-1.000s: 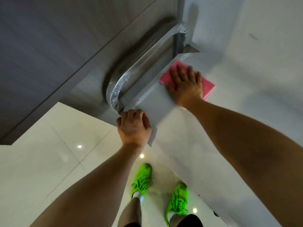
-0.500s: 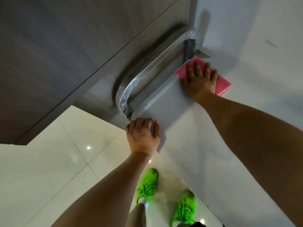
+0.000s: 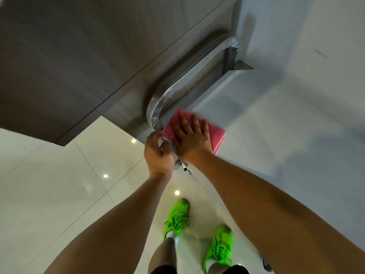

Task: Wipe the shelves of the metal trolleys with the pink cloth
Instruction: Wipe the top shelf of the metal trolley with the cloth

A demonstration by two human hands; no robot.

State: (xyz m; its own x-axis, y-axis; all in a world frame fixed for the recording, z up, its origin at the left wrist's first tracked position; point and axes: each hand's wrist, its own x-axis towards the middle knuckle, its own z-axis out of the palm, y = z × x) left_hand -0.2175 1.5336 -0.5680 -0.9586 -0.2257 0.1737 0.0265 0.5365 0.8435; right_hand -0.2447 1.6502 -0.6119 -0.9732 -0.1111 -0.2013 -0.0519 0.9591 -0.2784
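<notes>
Pink cloth (image 3: 216,136), folded flat, lies on near corner of grey metal trolley shelf (image 3: 276,125). Nearest: bright green laced shoes (image 3: 177,217) on glossy white tiled floor (image 3: 59,184). Left hand (image 3: 158,153) at shelf corner, fingers curled round edge. Right hand (image 3: 190,139) flat on cloth, fingers spread wide. Beyond: plastic-wrapped curved steel handle (image 3: 189,80), dark wood-grain panel (image 3: 88,56).

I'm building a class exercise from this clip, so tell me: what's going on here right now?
A person is wiping the top shelf of a metal trolley. The right hand lies flat, fingers spread, on a folded pink cloth, pressing it onto the shelf's near corner beside the plastic-wrapped handle. The left hand is curled around the corner edge of the shelf, apparently steadying the trolley. Below are a glossy tiled floor and the person's bright green shoes.
</notes>
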